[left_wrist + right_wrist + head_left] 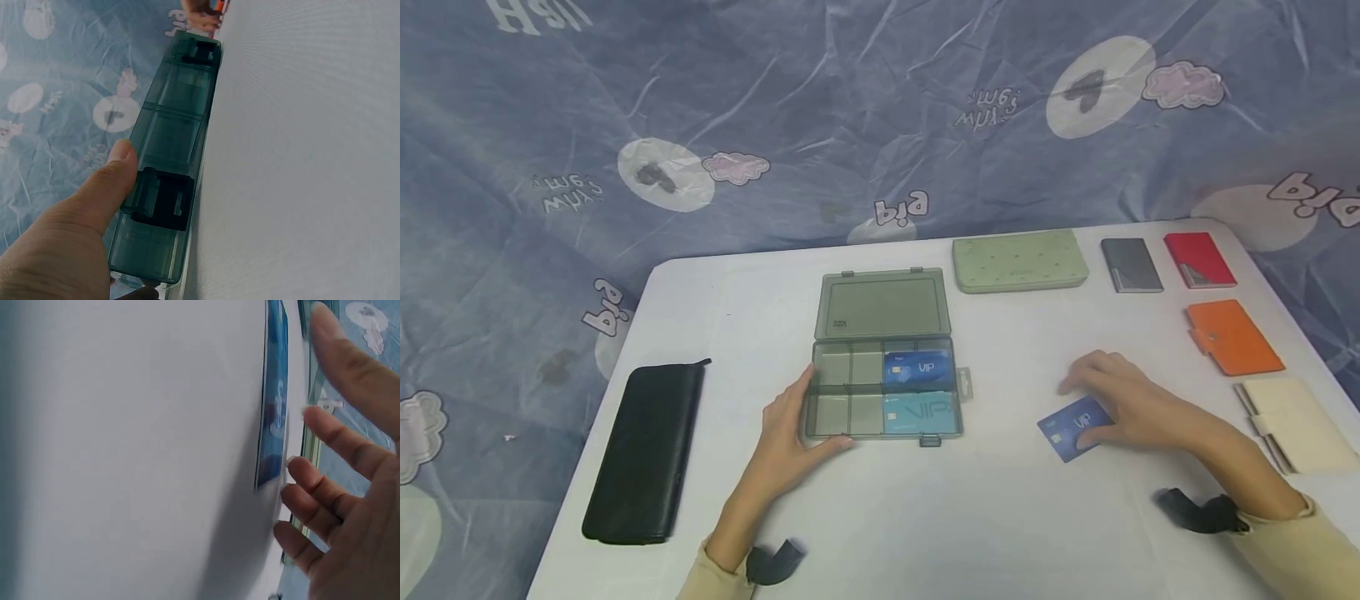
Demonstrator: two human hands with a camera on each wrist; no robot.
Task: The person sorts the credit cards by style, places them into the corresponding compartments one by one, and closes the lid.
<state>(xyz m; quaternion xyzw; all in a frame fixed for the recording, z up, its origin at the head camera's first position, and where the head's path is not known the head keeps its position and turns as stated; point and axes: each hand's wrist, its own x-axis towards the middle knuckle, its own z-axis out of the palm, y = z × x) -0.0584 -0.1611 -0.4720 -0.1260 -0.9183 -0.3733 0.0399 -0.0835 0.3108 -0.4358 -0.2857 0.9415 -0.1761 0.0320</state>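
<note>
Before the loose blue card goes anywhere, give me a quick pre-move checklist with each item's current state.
1. Organizer box lid open, lying flat: ok.
2. Left hand steadies the box's left end, thumb on its edge: ok.
3. Right hand has a grip on the blue card: not ok; fingers lie straight over it, card flat on the table.
4. Free compartments: ok; the left ones look empty, the right two hold cards.
5. Path from card to box unobstructed: ok.
</note>
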